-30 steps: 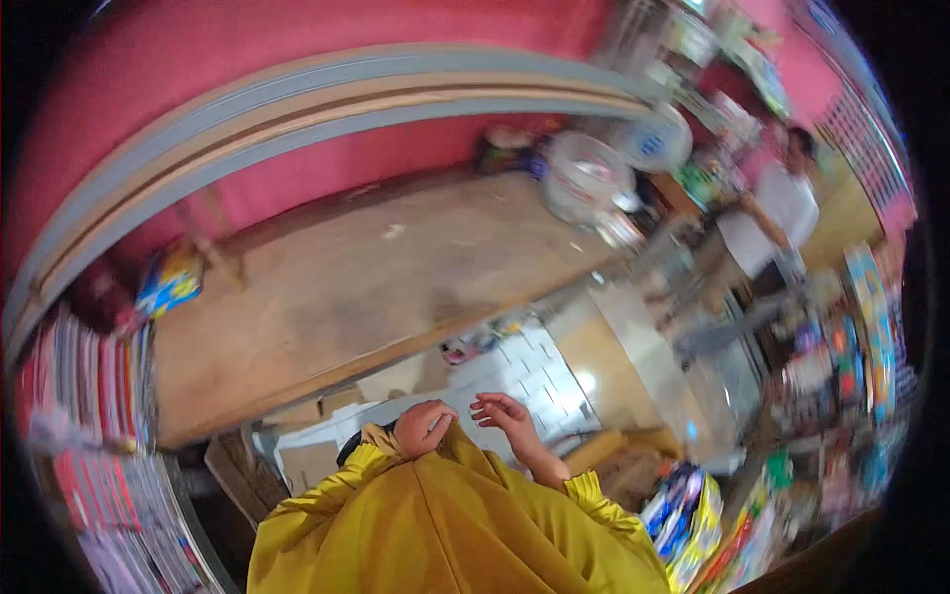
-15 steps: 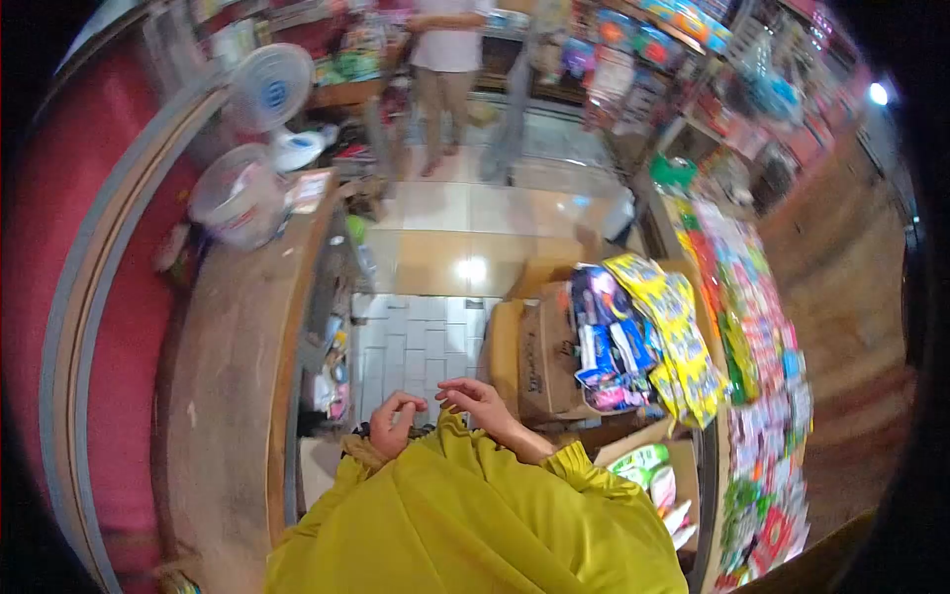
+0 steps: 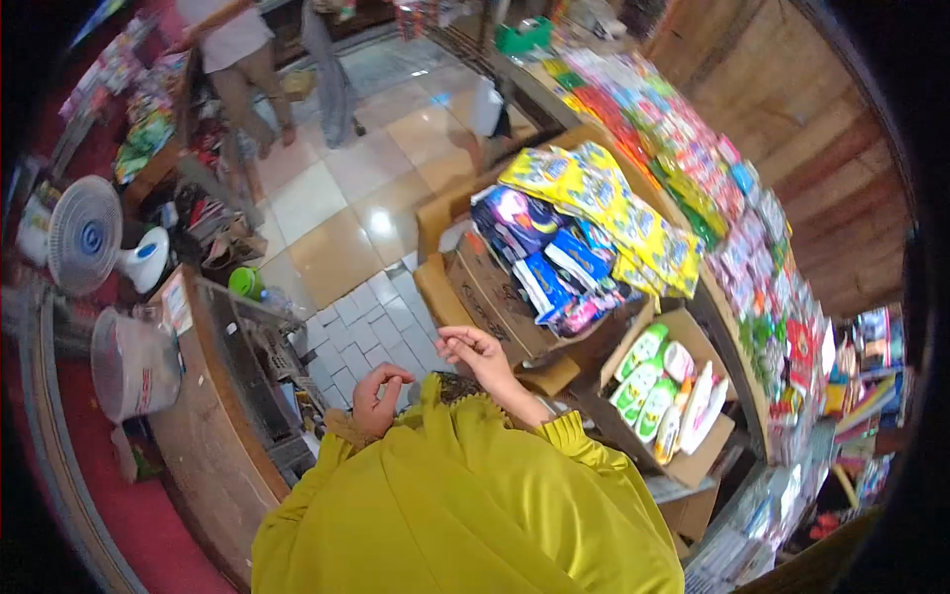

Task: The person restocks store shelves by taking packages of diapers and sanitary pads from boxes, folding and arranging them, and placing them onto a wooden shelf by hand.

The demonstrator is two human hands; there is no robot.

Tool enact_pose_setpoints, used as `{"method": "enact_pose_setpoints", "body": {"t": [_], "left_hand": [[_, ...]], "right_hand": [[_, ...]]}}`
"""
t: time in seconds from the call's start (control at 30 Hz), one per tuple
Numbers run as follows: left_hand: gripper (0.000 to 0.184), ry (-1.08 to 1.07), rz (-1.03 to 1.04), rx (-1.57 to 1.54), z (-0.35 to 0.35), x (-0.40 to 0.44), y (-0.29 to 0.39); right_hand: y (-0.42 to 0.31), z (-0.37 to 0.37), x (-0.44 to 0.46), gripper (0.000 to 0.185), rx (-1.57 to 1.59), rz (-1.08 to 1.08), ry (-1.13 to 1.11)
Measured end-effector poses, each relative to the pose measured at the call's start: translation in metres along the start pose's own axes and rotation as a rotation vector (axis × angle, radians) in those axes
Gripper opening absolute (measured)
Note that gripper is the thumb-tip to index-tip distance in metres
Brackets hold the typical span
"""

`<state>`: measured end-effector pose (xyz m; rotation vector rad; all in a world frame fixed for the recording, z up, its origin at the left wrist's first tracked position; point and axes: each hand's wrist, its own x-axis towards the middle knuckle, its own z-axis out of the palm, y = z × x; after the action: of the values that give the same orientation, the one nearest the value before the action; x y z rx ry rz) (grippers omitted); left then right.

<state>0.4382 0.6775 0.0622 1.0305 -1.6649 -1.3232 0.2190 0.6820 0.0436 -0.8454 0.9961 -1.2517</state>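
Note:
Both my hands hang in front of my yellow-green garment (image 3: 465, 495), a small gap between them. My left hand (image 3: 379, 398) has its fingers curled, with the thumb toward the right; whether anything is inside does not show. Nothing is in my right hand (image 3: 477, 358), whose fingers are loosely bent and apart. Closest to my right hand is a brown cardboard box (image 3: 485, 287), topped with blue packets (image 3: 564, 267) and yellow packets (image 3: 604, 203). Right of it, a smaller open carton (image 3: 708, 450) holds green and white bottles (image 3: 648, 381).
At left stands a wooden counter (image 3: 213, 426) with a clear tub (image 3: 136, 364) and a fan (image 3: 86, 236). Upper left, a person in a white top (image 3: 233, 40) stands on the tiled floor (image 3: 336, 213). Many colourful sachets (image 3: 683, 129) line a shelf at right.
The view has swung right, from the long counter to the boxes and sachets. The person now appears at upper left. My hands stay in front of my body, slightly farther apart.

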Motion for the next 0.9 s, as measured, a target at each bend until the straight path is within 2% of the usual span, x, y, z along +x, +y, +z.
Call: {"method": "enact_pose_setpoints", "body": {"t": [0.13, 0.23, 0.3, 0.4, 0.47, 0.5, 0.53, 0.6, 0.7, 0.8, 0.83, 0.9], "left_hand": [[0.016, -0.118, -0.041, -0.022, 0.024, 0.030, 0.014], [0.016, -0.107, -0.003, -0.058, 0.049, 0.046, 0.015], [0.015, -0.087, 0.020, -0.100, 0.069, 0.046, 0.017], [0.015, -0.119, -0.106, -0.076, 0.093, 0.040, 0.030], [0.016, -0.084, -0.095, -0.045, 0.104, 0.040, 0.035], [0.016, -0.064, -0.069, -0.030, 0.107, 0.041, 0.034], [0.016, -0.044, -0.046, -0.013, 0.111, 0.041, 0.033], [0.016, 0.000, -0.046, -0.068, 0.122, 0.039, 0.033], [0.018, -0.014, -0.095, -0.091, 0.135, 0.035, 0.035], [0.018, -0.020, -0.130, -0.074, 0.145, 0.036, 0.032], [0.017, -0.032, -0.120, -0.041, 0.147, 0.040, 0.035], [0.017, -0.060, -0.096, 0.027, 0.152, 0.050, 0.043]], "right_hand": [[-0.020, -0.048, -0.008, 0.023, -0.018, -0.073, 0.196], [-0.065, -0.108, -0.011, 0.019, -0.340, -0.230, 0.475], [-0.092, -0.171, -0.014, 0.018, -0.521, -0.343, 0.708], [-0.117, -0.280, -0.021, 0.022, -0.669, -0.511, 1.049], [-0.126, -0.341, -0.027, 0.026, -0.539, -0.388, 1.193], [-0.115, -0.382, -0.028, 0.032, -0.669, -0.360, 1.300], [-0.123, -0.384, -0.030, 0.042, -0.840, -0.445, 1.354], [-0.117, -0.415, -0.028, 0.048, -1.026, -0.407, 1.477], [-0.103, -0.432, -0.024, 0.049, -0.518, -0.275, 1.366], [-0.093, -0.462, -0.026, 0.042, -0.517, -0.493, 1.199], [-0.122, -0.430, -0.030, 0.037, -0.473, -0.309, 1.272], [-0.153, -0.400, -0.030, 0.030, -0.483, -0.536, 1.273]]}}
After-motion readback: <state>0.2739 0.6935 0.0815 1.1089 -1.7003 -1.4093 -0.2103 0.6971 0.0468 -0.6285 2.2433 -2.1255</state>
